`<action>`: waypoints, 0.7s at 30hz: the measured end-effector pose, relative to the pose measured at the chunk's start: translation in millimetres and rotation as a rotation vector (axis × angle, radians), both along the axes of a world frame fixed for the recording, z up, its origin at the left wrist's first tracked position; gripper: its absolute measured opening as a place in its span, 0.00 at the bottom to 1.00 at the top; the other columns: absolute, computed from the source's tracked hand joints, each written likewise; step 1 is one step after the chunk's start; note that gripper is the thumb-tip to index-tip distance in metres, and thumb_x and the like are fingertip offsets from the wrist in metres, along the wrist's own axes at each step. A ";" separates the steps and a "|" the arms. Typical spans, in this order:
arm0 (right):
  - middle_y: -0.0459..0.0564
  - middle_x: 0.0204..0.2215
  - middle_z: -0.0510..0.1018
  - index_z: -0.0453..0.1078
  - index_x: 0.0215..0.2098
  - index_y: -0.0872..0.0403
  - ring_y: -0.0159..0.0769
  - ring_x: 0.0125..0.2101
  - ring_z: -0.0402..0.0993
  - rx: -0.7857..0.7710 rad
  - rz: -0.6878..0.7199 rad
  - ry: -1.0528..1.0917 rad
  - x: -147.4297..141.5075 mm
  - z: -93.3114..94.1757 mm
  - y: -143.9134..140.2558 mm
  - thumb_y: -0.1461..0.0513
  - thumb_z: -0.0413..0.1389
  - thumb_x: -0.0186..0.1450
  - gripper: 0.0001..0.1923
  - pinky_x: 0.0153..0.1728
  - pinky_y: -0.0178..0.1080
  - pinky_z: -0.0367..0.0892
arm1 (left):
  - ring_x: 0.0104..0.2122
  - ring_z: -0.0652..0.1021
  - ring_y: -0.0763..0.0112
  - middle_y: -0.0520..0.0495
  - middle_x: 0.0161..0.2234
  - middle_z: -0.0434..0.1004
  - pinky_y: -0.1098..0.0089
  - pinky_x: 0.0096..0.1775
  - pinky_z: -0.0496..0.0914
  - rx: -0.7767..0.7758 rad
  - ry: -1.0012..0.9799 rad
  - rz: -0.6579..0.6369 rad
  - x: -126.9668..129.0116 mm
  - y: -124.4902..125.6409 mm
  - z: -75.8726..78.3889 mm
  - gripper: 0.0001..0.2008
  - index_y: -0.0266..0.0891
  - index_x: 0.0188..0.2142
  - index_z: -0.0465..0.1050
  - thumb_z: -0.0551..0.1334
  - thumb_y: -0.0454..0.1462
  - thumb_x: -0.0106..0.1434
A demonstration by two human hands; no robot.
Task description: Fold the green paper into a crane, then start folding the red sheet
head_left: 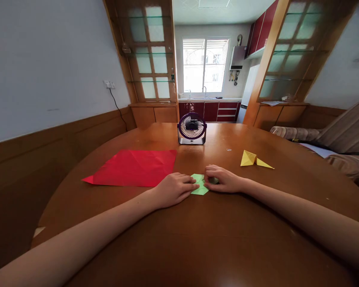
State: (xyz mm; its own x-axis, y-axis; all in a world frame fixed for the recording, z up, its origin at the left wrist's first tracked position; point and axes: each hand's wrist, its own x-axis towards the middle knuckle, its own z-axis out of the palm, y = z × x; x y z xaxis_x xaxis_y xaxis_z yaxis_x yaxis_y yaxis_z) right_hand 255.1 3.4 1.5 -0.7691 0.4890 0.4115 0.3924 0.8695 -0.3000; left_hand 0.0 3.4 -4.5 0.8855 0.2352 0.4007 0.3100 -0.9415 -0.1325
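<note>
Lying flat on the round brown wooden table (215,239), a small folded piece of light green paper (200,184) is pinned directly between the two hands. The left hand (174,188) is laid palm down on the near-left edge of the green paper, its fingertips (192,185) pressed onto the fold. The right hand (223,179) is set on the paper's opposite side, fingers curled down against it, so that both hands are brought close together with only the green paper shown between them; neither is closed around it.

Beyond the left hand, just beside its knuckles, a large creased sheet of red paper (134,167) is spread flat. Beyond and to the outer side of the right hand, well apart from it, a folded yellow paper shape with a pointed tip (253,160) is seen. Straight ahead of both hands, farther across the table, a small dark purple desk fan (192,128) is stood upright. No container is seen near the hands.
</note>
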 end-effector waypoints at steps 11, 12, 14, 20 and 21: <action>0.48 0.28 0.70 0.66 0.31 0.55 0.34 0.31 0.65 0.012 -0.009 0.038 -2.3 -1.5 -0.7 0.62 0.55 0.64 0.05 0.36 0.38 0.64 | 0.42 0.78 0.65 0.44 0.45 0.78 0.67 0.42 0.71 -0.033 0.034 0.053 1.4 -2.9 1.9 0.15 0.42 0.50 0.74 0.51 0.37 0.70; 0.49 0.29 0.71 0.67 0.31 0.56 0.34 0.31 0.65 0.034 -0.013 0.044 -2.3 -2.1 -1.2 0.63 0.55 0.64 0.05 0.36 0.38 0.64 | 0.42 0.78 0.65 0.44 0.45 0.78 0.67 0.42 0.71 -0.034 0.034 0.054 1.4 -3.1 1.8 0.15 0.42 0.50 0.74 0.51 0.37 0.70; 0.51 0.30 0.72 0.68 0.33 0.56 0.36 0.32 0.66 0.104 0.005 0.064 -2.1 -2.9 -2.7 0.63 0.54 0.65 0.03 0.37 0.39 0.65 | 0.42 0.78 0.65 0.44 0.45 0.77 0.67 0.42 0.71 -0.034 0.036 0.060 1.4 -3.1 1.6 0.15 0.43 0.50 0.74 0.51 0.37 0.70; 0.52 0.34 0.76 0.74 0.39 0.54 0.36 0.32 0.69 0.240 0.184 0.021 0.3 1.0 -8.4 0.66 0.51 0.64 0.11 0.36 0.39 0.66 | 0.41 0.78 0.66 0.45 0.44 0.78 0.69 0.41 0.70 -0.031 0.031 0.057 1.2 -2.6 1.7 0.15 0.44 0.50 0.74 0.51 0.38 0.71; 0.53 0.34 0.76 0.74 0.40 0.54 0.36 0.32 0.69 0.248 0.202 -0.002 0.7 2.3 -9.2 0.65 0.51 0.64 0.11 0.36 0.39 0.66 | 0.41 0.78 0.66 0.45 0.44 0.78 0.68 0.41 0.70 -0.033 0.030 0.054 1.3 -2.5 1.8 0.15 0.44 0.49 0.74 0.51 0.38 0.71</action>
